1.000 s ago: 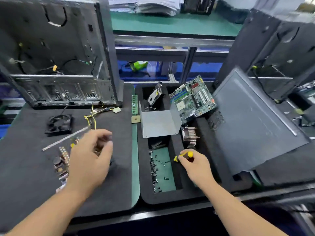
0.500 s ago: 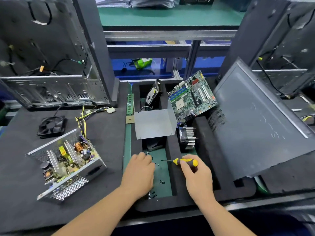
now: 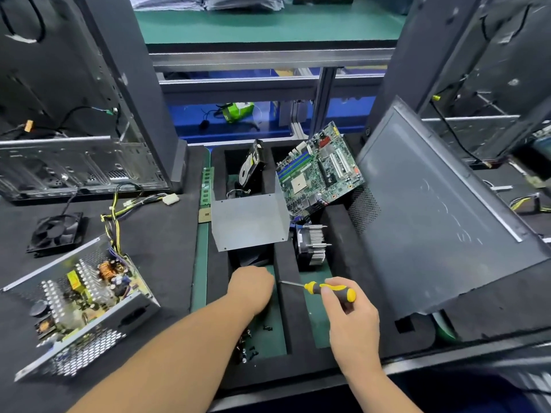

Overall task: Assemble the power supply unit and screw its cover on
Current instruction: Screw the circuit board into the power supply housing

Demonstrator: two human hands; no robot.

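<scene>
— Reaching for screws, by the look of it: the left hand (image 3: pixel 250 289) is down in the foam tray's (image 3: pixel 308 329) green-floored well, knuckles up, among the small black screws (image 3: pixel 249 348). Whether its fingers pinch one I cannot tell; they are hidden under the hand.

— And the right hand (image 3: pixel 347 311)?

— Curled round the yellow-and-black handle of a screwdriver (image 3: pixel 323 290), shaft lying level and pointing toward the left hand.

— Where is the unit?

— The PSU (image 3: pixel 80 296) sits tilted on the dark felt tabletop (image 3: pixel 167 242), well left of both hands, open on top: perforated steel walls, finned heat sinks, a copper coil, yellow and black wires (image 3: pixel 116 210) trailing off. Its cover (image 3: pixel 249 220), a bent sheet of plain grey metal, stands across the tray beyond the left hand.

— So the cover is not on yet.

— No. I judge the next move needs a screw lifted cleanly, then the cover carried over and squared on the box before any driving.
</scene>
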